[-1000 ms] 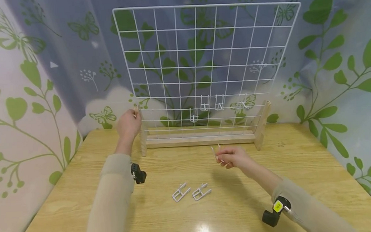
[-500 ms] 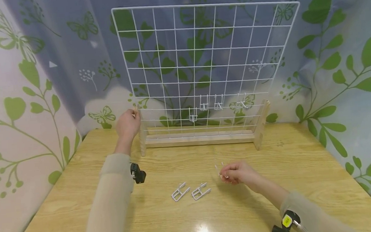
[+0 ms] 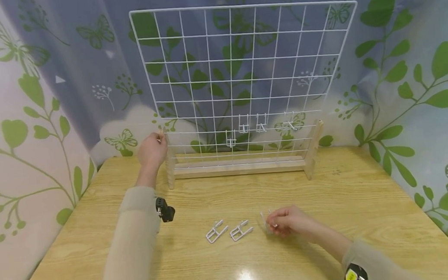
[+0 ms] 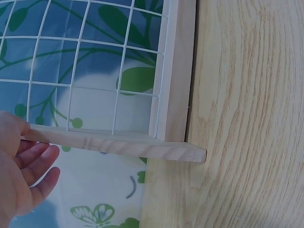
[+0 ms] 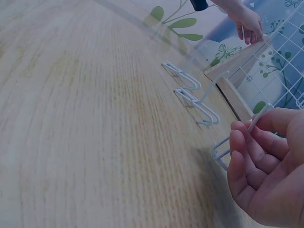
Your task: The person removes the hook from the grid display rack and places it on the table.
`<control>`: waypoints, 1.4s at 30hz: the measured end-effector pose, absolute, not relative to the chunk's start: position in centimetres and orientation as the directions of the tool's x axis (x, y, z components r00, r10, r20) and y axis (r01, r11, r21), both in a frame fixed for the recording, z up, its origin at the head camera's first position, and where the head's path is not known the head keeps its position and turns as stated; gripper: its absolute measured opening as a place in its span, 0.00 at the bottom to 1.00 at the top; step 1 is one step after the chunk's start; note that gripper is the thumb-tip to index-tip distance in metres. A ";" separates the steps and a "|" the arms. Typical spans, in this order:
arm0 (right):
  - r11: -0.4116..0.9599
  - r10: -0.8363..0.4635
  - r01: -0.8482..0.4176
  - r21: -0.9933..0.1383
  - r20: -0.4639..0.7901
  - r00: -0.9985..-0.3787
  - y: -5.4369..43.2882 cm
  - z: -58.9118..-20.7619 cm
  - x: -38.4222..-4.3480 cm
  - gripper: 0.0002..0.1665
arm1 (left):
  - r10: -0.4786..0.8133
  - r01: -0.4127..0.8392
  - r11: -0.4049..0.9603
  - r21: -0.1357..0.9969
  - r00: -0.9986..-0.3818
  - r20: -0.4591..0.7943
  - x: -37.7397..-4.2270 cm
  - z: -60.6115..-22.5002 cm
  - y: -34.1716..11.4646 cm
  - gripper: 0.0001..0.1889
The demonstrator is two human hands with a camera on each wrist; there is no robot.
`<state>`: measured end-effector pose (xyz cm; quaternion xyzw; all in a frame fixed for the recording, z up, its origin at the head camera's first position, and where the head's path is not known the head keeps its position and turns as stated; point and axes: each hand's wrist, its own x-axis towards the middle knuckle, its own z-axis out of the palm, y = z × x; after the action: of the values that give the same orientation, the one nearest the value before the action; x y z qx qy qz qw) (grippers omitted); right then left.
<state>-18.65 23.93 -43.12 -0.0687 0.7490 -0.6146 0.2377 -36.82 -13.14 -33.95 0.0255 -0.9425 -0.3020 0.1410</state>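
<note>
My right hand (image 3: 288,221) pinched a white wire hook (image 5: 237,137) between thumb and curled fingertips (image 5: 240,156), low over the wooden table (image 3: 329,202), near its front and well apart from the grid rack. I judged the hook light and rigid: thin coated wire bent into a double-pronged U, smooth finish, likely slick. Best grip looked like the straight shank, leaving the bent ends free. Small enough to twist in a loose pinch.

Just left of that hand lay two loose hooks (image 3: 229,231), same shape, side by side on the table, not touching each other as far as I could tell. Table surface was pale wood grain, glossy, with a glare spot near the front edge.

Farther back stood the wire grid panel (image 3: 242,60): white square mesh, upright, seated in a plain wooden base (image 3: 237,168) with angled end posts. Stiff but probably springy in the middle, so the frame was the place to brace it.

My left hand (image 3: 152,150) held the left end post (image 4: 114,145) of that base, fingers curled around the top of the post with the thumb side against it.

Four hooks (image 3: 259,123) already hung on the lower rows of the grid, right of centre, one a row lower than the rest.

Behind the rack hung a fabric backdrop (image 3: 50,104) printed with green leaves and butterflies.
</note>
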 end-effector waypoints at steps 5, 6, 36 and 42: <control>0.240 -0.393 0.226 -0.944 -0.308 -0.866 23.5 -43.6 -18.4 0.18 | -0.138 0.033 0.818 0.575 -0.958 0.252 -36.9 -34.1 -13.2 0.20; 0.240 -0.394 0.229 -0.943 -0.311 -0.865 23.5 -43.7 -18.4 0.18 | -0.138 0.034 0.818 0.574 -0.958 0.253 -36.9 -34.1 -13.2 0.20; 0.270 -0.318 0.159 -0.950 -0.244 -0.916 23.8 -42.9 -20.1 0.20 | -0.132 0.030 0.816 0.577 -0.962 0.238 -36.9 -33.9 -13.2 0.19; 0.318 -0.304 0.108 -0.942 -0.209 -0.930 24.0 -41.7 -21.1 0.21 | -0.131 0.035 0.816 0.576 -0.961 0.243 -36.9 -33.9 -13.2 0.19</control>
<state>-21.08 24.01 -41.68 -0.0617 0.7923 -0.5805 0.1773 -36.85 -13.21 -33.89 0.0254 -0.9431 -0.3018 0.1370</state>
